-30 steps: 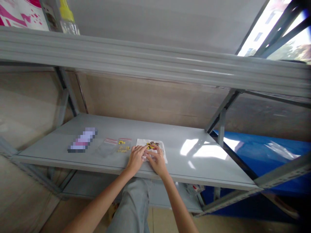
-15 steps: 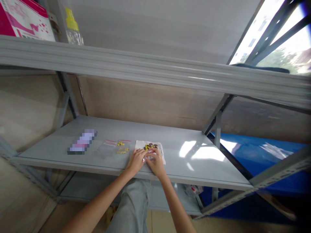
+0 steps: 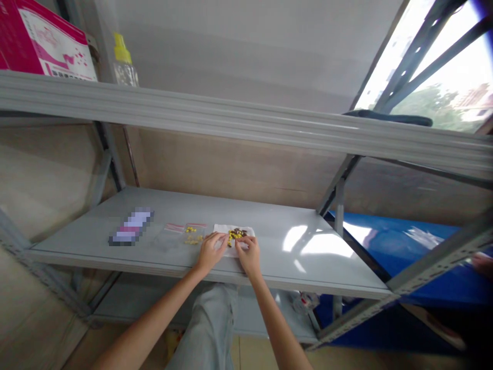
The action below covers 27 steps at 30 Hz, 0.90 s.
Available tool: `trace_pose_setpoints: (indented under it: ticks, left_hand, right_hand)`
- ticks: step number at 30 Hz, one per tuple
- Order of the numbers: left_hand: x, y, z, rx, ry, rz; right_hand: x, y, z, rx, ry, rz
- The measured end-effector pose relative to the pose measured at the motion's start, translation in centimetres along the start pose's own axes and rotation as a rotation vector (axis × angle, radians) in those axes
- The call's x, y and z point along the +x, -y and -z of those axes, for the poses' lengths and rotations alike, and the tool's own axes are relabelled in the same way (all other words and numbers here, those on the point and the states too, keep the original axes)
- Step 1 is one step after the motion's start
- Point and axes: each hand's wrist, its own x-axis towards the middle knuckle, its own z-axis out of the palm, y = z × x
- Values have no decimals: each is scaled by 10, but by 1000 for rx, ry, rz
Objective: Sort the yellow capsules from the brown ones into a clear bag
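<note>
A pile of small yellow and dark brown pieces (image 3: 238, 234) lies on a white sheet (image 3: 222, 227) near the middle of the grey shelf. My left hand (image 3: 211, 252) is at the sheet's left edge, its fingers bent and drawn together beside the pile; what they hold, if anything, is too small to name. At the pile's near right side, my right hand (image 3: 249, 253) has thumb and fingertips pinched close among the pieces. Whatever is in that pinch is hidden. Left of my left hand lies a clear zip bag (image 3: 195, 232) containing small yellow pieces.
A phone (image 3: 131, 226) with a blurred screen rests on the left of the shelf (image 3: 277, 267). An upper shelf edge (image 3: 246, 115) crosses above, carrying a pink and white box (image 3: 63, 43) and a yellow-capped bottle (image 3: 125, 61). A blue surface (image 3: 416, 257) is at right.
My hands have moved apart from each other. My left hand has shifted slightly left, and my right fingertips have come to the pile, showing more of its pieces. The camera view has tilted up slightly.
</note>
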Motion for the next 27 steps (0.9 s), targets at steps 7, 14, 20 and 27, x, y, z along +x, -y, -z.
trace_pose_setpoints:
  ticks: [7, 14, 20, 27]
  left_hand:
    - [10, -9, 14, -510, 2, 559]
    - [21, -13, 21, -616, -70, 594]
    - [17, -2, 10, -416, -178, 424]
    - [14, 5, -5, -70, -224, 94]
  right_hand:
    - [-4, 5, 1, -275, 139, -5]
    - [-5, 6, 2, -336, 157, 4]
    - [-2, 4, 0, -327, 142, -15]
    - [-3, 6, -4, -497, 162, -5]
